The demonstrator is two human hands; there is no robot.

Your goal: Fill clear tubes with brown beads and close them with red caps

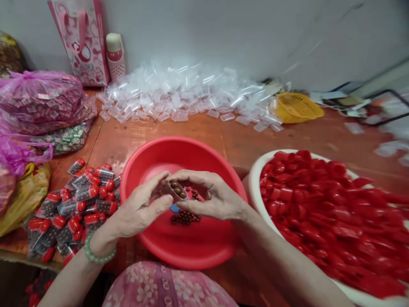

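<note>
A small clear plastic container (182, 197) with an oval mouth, holding several brown beads, is tilted over the red basin (143, 160). My right hand (212, 194) is closed around it, thumb below and fingers above. My left hand (143, 207), a green bead bracelet on its wrist, is curled at the container's left side, its thumb and fingertips at the rim. More brown beads (185, 218) lie in the basin beneath my hands. A blue piece (174, 208) shows just below the container, partly hidden.
Bead-filled clear containers with red caps (86, 192) are heaped at left. A white tub (255, 192) of red plastic pieces (319, 217) stands right. Clear empty containers (191, 94) pile along the wall, beside a yellow basket (298, 108). Filled purple bags (41, 100) sit far left.
</note>
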